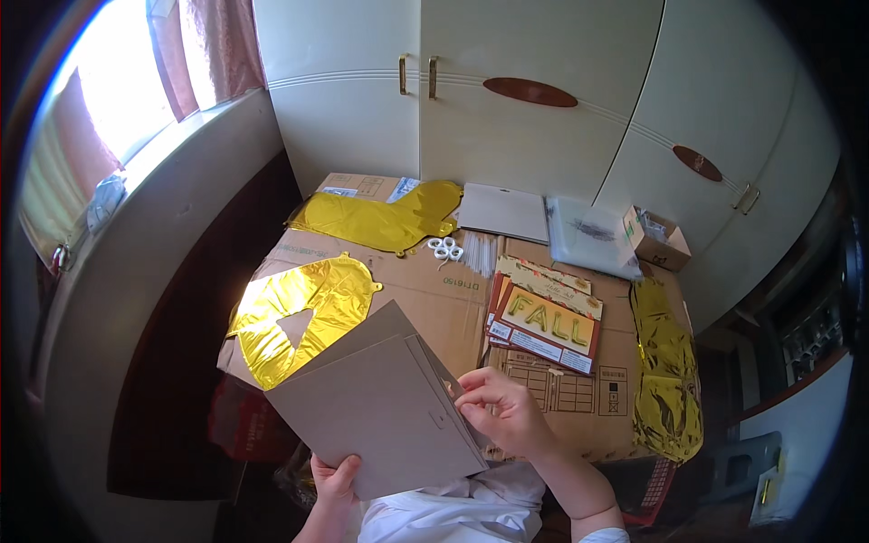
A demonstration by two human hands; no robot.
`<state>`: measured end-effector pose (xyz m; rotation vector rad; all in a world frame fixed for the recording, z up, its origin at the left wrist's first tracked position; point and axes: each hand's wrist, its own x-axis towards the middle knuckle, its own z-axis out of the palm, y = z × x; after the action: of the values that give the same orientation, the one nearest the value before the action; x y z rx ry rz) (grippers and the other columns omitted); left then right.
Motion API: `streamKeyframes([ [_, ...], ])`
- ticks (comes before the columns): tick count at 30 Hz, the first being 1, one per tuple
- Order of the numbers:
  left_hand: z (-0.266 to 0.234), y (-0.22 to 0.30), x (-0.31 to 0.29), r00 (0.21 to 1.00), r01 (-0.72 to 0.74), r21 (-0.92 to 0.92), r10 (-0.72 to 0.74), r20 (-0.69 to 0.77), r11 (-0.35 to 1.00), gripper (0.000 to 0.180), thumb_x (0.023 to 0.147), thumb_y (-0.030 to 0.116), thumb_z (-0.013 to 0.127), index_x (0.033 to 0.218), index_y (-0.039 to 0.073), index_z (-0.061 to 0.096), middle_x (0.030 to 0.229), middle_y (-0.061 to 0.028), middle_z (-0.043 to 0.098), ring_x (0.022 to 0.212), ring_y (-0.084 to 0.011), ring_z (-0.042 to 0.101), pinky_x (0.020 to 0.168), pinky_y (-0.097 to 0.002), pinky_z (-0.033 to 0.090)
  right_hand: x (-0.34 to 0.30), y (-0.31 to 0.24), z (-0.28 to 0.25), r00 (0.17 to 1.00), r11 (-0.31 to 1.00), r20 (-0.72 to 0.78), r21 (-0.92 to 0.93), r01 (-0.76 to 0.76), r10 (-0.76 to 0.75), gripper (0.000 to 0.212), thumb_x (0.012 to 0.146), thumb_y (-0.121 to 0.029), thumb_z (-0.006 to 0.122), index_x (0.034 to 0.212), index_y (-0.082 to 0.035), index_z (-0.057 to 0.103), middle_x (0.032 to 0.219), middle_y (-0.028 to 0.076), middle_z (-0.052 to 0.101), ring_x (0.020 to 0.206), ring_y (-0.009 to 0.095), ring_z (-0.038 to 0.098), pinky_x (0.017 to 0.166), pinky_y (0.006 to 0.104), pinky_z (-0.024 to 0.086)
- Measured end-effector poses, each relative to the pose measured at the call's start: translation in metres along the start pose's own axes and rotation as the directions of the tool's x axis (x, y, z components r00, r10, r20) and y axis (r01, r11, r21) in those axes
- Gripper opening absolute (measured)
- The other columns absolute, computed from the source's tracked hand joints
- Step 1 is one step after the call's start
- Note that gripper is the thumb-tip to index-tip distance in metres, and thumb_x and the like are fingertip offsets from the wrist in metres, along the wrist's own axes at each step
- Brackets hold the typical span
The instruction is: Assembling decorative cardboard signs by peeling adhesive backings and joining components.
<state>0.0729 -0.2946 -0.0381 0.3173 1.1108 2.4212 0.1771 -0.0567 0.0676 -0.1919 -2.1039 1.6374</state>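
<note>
A small stack of grey cardboard sheets (371, 407) is held up, tilted, over the near edge of the work surface. My left hand (337, 477) grips its lower left edge, thumb on the front face. At the right edge, the fingers of my right hand (502, 409) are pinched together on a cardboard sheet, and the sheets fan slightly apart there. Just beyond the stack lies a flat gold foil balloon (308, 308) with a triangular hole, partly covered by the sheets. To the right are overlapping printed cards (549, 319) with gold letter pictures.
Flattened cardboard (425, 303) covers the surface. Farther back lie another gold balloon (371, 219), white tape rolls (444, 247), white straws (477, 254), a grey board stack (502, 214), clear plastic bags (584, 235) and a small open box (656, 242). A gold balloon (665, 371) hangs over the right edge.
</note>
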Motion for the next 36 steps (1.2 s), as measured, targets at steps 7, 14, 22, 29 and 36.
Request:
streamKeyframes([
  [7, 0.002, -0.001, -0.002, 1.000, -0.020, 0.000, 0.020, -0.022, 1.000, 0.044, 0.075, 0.003, 0.070, 0.114, 0.006, 0.051, 0.105, -0.0105, 0.061, 0.093, -0.0241, 0.062, 0.080, -0.0381, 0.053, -0.005, -0.008, 0.009, 0.965, 0.880, -0.077, -0.432, 0.195, -0.252, 0.016, 0.072, -0.007, 0.069, 0.087, -0.003, 0.068, 0.102, 0.008, 0.059, 0.088, 0.022, 0.055, 0.077, 0.0315, 0.046],
  [14, 0.005, -0.003, -0.001, 0.999, -0.017, 0.006, 0.017, -0.039, 1.000, 0.044, 0.076, 0.002, 0.070, 0.115, 0.007, 0.049, 0.105, -0.0105, 0.061, 0.093, -0.0238, 0.062, 0.080, -0.0380, 0.053, -0.013, -0.001, 0.016, 0.936, 0.845, -0.163, -0.499, 0.194, -0.312, 0.020, 0.070, -0.008, 0.071, 0.089, -0.007, 0.068, 0.101, 0.006, 0.055, 0.091, 0.023, 0.051, 0.077, 0.0327, 0.044],
  [22, 0.002, -0.006, -0.003, 1.000, -0.016, 0.008, 0.016, -0.022, 1.000, 0.044, 0.076, 0.002, 0.070, 0.114, 0.007, 0.049, 0.106, -0.0102, 0.060, 0.093, -0.0231, 0.062, 0.079, -0.0375, 0.053, -0.011, -0.004, 0.020, 0.944, 0.857, -0.164, -0.483, 0.177, -0.287, 0.016, 0.068, -0.008, 0.073, 0.082, -0.009, 0.067, 0.094, 0.003, 0.055, 0.088, 0.022, 0.051, 0.074, 0.0332, 0.042],
  [29, 0.005, -0.005, -0.004, 1.000, -0.022, 0.030, 0.023, -0.009, 0.999, 0.042, 0.077, 0.001, 0.069, 0.113, 0.007, 0.049, 0.105, -0.0095, 0.060, 0.093, -0.0215, 0.061, 0.080, -0.0363, 0.052, -0.008, -0.003, 0.020, 0.863, 0.562, -0.043, -0.775, 0.290, -0.504, 0.011, 0.070, -0.009, 0.070, 0.079, -0.007, 0.064, 0.091, 0.001, 0.056, 0.088, 0.022, 0.051, 0.076, 0.0351, 0.038],
  [36, 0.009, -0.005, -0.004, 1.000, -0.029, 0.055, 0.029, 0.003, 0.998, 0.043, 0.077, 0.001, 0.069, 0.114, 0.007, 0.048, 0.106, -0.0101, 0.060, 0.094, -0.0216, 0.061, 0.081, -0.0360, 0.052, -0.005, 0.004, 0.013, 0.891, 0.650, -0.032, -0.696, 0.305, -0.453, 0.006, 0.073, -0.007, 0.067, 0.078, -0.006, 0.063, 0.092, 0.002, 0.057, 0.088, 0.022, 0.051, 0.078, 0.0339, 0.039],
])
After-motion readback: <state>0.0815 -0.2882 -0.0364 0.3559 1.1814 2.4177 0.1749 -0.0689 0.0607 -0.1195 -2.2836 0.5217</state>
